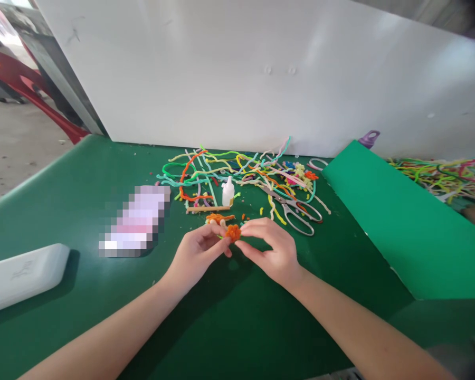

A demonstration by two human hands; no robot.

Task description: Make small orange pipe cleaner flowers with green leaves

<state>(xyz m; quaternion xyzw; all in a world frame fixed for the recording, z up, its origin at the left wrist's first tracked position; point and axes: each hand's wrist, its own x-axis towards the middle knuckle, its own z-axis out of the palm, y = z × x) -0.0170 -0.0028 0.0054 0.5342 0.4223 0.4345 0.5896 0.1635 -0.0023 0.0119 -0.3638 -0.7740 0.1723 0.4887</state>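
Between my two hands is a small orange flower made of fuzzy pipe cleaner point(233, 233). My left hand point(200, 250) pinches it from the left, with a bit of green showing by the fingers. My right hand point(273, 248) has its thumb and fingertips closed in on the flower's right edge. Just beyond the hands lie more orange pipe cleaner pieces point(220, 217) on the green table. A small white glue bottle point(228, 192) stands behind them, close to a thin wooden stick point(208, 209). Scissors point(296, 207) with metal handles rest to the right.
Many coloured pipe cleaners point(237, 163) are strewn along the back, below a white panel point(237, 79). A green board point(407, 227) stands at the right, with more pipe cleaners point(439, 177) behind it. At left are a blurred-out flat object point(136, 221) and a white case point(27, 277).
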